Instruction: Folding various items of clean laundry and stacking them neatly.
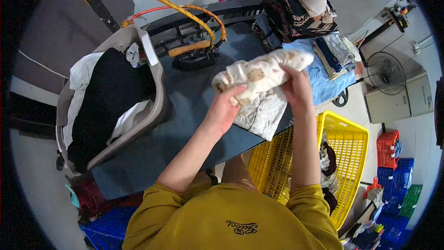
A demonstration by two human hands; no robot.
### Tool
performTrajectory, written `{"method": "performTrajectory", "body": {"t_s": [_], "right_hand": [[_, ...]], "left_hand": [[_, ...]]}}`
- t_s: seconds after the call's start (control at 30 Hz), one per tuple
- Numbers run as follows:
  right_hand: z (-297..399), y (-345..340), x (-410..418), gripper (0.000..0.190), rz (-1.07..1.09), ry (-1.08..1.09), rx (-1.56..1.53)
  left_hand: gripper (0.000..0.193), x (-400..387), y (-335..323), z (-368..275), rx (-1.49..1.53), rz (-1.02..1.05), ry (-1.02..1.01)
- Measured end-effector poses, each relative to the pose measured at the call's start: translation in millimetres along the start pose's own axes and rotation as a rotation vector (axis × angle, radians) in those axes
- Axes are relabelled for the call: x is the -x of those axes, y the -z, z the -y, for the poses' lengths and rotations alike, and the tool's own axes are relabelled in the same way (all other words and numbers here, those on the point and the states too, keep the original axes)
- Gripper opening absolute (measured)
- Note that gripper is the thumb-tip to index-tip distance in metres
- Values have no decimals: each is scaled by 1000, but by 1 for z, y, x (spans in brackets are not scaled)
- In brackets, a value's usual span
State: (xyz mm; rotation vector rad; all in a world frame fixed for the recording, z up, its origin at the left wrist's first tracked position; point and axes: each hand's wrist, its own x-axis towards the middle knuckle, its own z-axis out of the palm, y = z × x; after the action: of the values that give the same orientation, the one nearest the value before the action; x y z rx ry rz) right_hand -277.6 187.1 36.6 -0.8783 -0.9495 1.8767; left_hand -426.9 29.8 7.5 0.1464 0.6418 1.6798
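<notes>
A white printed garment with brown figures is bunched lengthwise and held up between my two hands. My left hand grips its left end, thumb on top. Near its right end, my right hand holds it from the side. Below it, a pale buttoned garment reaches over the front edge of the dark blue-grey ironing table; whether the two are one piece I cannot tell. Beyond my left hand rests a clothes iron with a wooden handle, its cord and hose rising up and left.
A grey tub of black and white clothes stands at the left. Folded clothes lie on a light blue cloth at the right. A dark patterned cloth is piled behind. A yellow basket stands by my right arm, near a fan.
</notes>
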Motion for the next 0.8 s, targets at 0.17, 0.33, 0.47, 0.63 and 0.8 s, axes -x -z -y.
{"method": "performTrajectory", "body": {"t_s": [0.17,0.33,0.47,0.63,0.8], "right_hand": [[15,26,-10,41,225,0,43],[-78,121,-17,38,-184,-255,389],[-132,171,-19,52,-437,-272,409],[-131,176,-36,49,-400,200,952],[-110,156,-17,45,-513,141,1485]], "left_hand": [[55,15,-11,58,-137,-38,-106],[42,6,45,153,-143,-252,405],[40,3,78,187,-200,-304,488],[46,7,52,190,-551,-94,261],[41,0,47,160,-748,-68,608]]}}
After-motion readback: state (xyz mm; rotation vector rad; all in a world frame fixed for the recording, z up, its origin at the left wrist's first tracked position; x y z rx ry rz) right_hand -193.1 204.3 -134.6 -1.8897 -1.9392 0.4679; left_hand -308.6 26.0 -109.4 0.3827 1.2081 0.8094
